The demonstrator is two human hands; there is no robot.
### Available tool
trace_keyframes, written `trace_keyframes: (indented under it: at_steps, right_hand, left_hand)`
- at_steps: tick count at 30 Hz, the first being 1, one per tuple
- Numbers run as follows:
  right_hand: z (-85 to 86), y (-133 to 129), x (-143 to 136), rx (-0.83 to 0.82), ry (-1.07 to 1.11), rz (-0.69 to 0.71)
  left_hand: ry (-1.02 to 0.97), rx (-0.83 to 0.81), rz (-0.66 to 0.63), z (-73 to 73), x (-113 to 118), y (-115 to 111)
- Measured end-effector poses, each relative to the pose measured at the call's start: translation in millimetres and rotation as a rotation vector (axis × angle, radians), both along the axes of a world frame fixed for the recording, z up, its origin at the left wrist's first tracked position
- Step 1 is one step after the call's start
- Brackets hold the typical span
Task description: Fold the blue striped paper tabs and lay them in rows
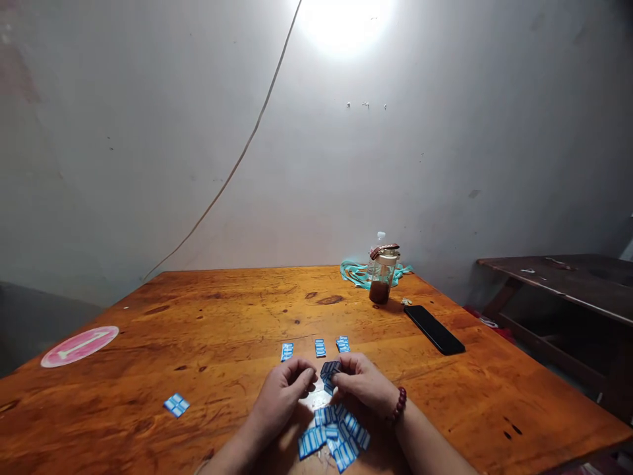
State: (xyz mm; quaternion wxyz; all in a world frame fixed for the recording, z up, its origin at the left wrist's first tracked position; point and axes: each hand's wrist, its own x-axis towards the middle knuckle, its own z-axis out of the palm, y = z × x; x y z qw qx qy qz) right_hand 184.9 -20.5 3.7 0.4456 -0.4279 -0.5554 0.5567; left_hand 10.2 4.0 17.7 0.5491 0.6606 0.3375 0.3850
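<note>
My right hand (pixel 364 381), with a dark red bead bracelet on its wrist, pinches small blue-and-white label sheets (pixel 330 370) between thumb and fingers. Just left of them, my left hand (pixel 288 388) is closed, thumb against curled fingers; whatever it may hold is hidden. Below both hands lies a loose, overlapping pile of similar label sheets (pixel 345 452). Beyond the hands, three separate groups form a row: a left stack (pixel 287 351), a middle stack (pixel 320 348) and a right stack (pixel 343 344). Another label sheet (pixel 177 405) lies alone to the left.
On the wooden table (pixel 237 310), a black phone (pixel 434 329) lies at the right. Behind it stands a bottle with dark liquid (pixel 380 290), beside a turquoise strap (pixel 355 272). A round pink sticker (pixel 80 346) marks the left side. A dark bench (pixel 558 274) stands farther right.
</note>
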Motion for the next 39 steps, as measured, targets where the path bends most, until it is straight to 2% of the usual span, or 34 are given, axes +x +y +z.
trace_keyframes:
  at_steps: [3, 8, 13, 22, 30, 34, 39]
  right_hand:
    - [-0.8, 1, 0, 0.008, -0.002, -0.026]
    - [-1.5, -1, -5, -0.01, 0.005, -0.004]
    - [-2.7, -2, -9, 0.014, 0.012, -0.011]
    - [-2.8, 0, -4, -0.015, 0.0, -0.08]
    - [9.4, -7, -7, 0.205, -0.161, -0.156]
    - [10.6, -11, -10, 0.309, -0.323, -0.169]
    - [13.6, -14, -11, 0.354, -0.39, -0.203]
  left_hand:
    - [-0.025, -0.008, -0.001, 1.0, 0, -1]
    - [-0.019, 0.012, -0.099, 1.0, 6, -6]
    - [-0.024, -0.028, -0.006, -4.8, 4, -1]
    - [-0.119, -0.158, 0.034, -4.9, 4, 2]
    - [0.105, 0.106, 0.077, -10.3, 2, 0]
    - [0.175, 0.143, 0.077, -8.9, 2, -3]
    - [0.243, 0.224, 0.14, -7.8, 2, -5]
